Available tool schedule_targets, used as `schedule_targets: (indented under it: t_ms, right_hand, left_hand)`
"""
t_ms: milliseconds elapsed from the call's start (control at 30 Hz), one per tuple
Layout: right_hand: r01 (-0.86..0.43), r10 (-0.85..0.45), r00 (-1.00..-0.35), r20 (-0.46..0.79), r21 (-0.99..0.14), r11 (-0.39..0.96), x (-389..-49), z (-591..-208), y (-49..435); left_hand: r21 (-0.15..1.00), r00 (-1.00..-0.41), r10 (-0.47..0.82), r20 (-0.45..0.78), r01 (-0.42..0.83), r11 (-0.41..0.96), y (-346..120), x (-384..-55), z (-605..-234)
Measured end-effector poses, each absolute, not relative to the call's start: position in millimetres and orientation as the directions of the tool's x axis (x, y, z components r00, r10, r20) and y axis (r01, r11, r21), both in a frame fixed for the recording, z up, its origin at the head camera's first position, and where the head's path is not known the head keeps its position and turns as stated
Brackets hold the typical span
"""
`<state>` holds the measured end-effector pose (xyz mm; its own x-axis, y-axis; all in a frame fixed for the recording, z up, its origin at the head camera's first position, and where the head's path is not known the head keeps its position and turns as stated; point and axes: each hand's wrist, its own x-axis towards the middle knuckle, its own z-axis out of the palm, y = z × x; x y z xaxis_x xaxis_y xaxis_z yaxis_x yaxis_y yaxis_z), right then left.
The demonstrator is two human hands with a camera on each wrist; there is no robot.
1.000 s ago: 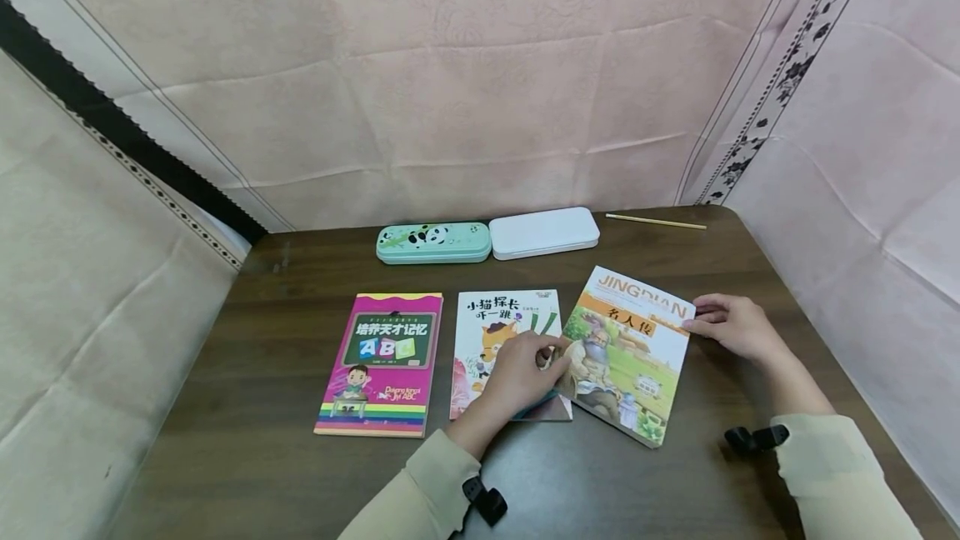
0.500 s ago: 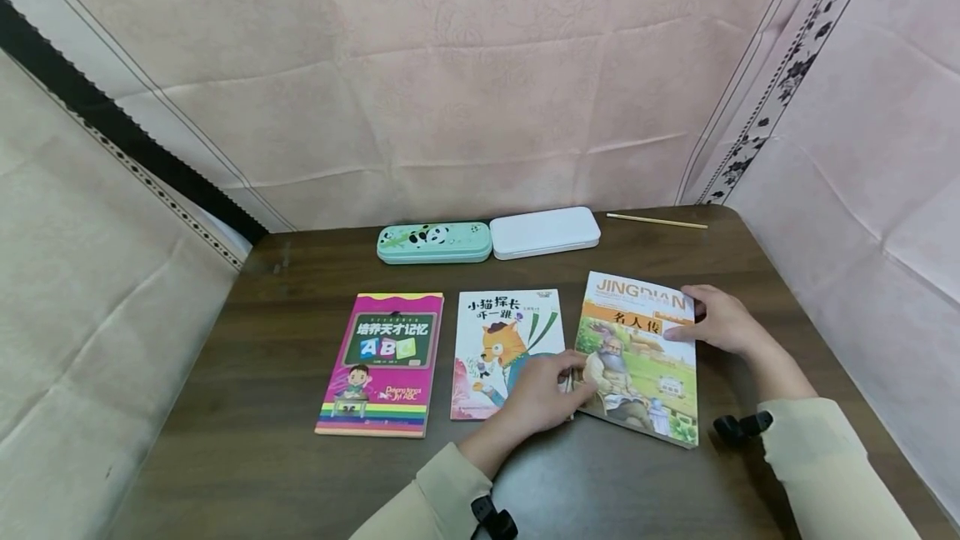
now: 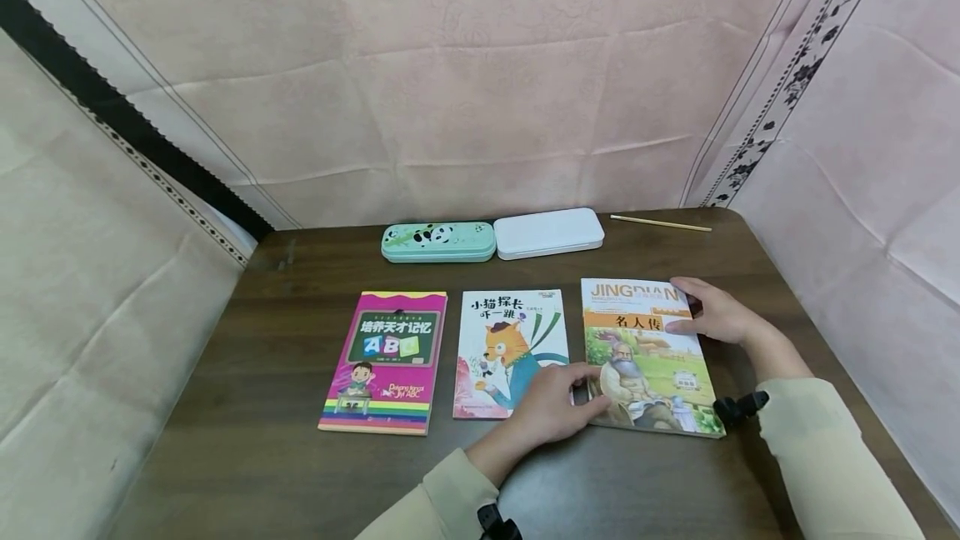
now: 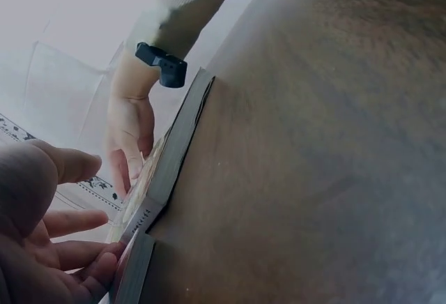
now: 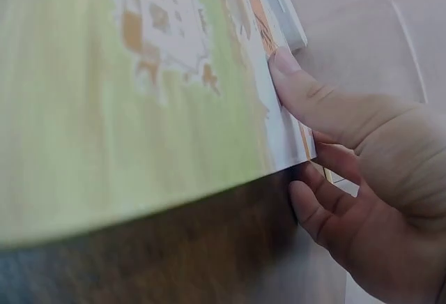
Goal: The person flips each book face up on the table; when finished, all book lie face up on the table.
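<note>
My right hand (image 3: 716,315) grips the upper right edge of a book with an orange title band and an old man on its cover (image 3: 652,361). In the right wrist view, the thumb (image 5: 300,84) lies on the cover while the other fingers curl below the edge. At the book's lower left edge is my left hand (image 3: 555,402), its thumb and index finger spread apart. The left wrist view shows that thumb standing off the cover, with other fingertips by the cat-cover book (image 3: 510,352). That thinner white book lies flat to the left, its lower right part hidden behind the left hand.
A pink ABC book (image 3: 386,361) lies at the left of the dark wooden table (image 3: 247,407). Along the back edge are a green panda tin case (image 3: 438,242), a white tin case (image 3: 549,233) and a thin stick (image 3: 660,223). Pale cloth (image 3: 465,90) hangs behind the table.
The old-man book has turned from a slant to nearly straight and moved right, off the cat-cover book. My left hand has followed rightward, its thumb and index finger spreading. My right hand has shifted slightly left.
</note>
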<state>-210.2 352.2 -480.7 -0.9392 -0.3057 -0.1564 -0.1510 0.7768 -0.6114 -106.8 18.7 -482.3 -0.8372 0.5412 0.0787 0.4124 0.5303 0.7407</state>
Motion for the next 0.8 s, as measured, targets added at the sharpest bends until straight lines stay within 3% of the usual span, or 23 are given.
schedule_targets:
  t_ms: [367, 567, 800]
  right_hand:
    - [-0.17, -0.335, -0.927, -0.17, -0.604, 0.779, -217.2, -478.2, 357.3]
    - [-0.195, -0.295, -0.949, -0.107, -0.537, 0.821, -206.2, -473.4, 348.4]
    - [-0.174, -0.208, -0.978, -0.008, -0.516, 0.839, -183.0, -468.1, 317.7]
  left_hand:
    - [0.727, -0.812, 0.575, 0.106, 0.457, 0.513, 21.9, -110.9, -485.2]
    - [0.766, -0.808, 0.584, 0.075, 0.422, 0.486, 13.4, -111.8, -485.9]
    - [0.657, -0.858, 0.513, 0.029, 0.403, 0.637, -24.3, -111.5, -478.9]
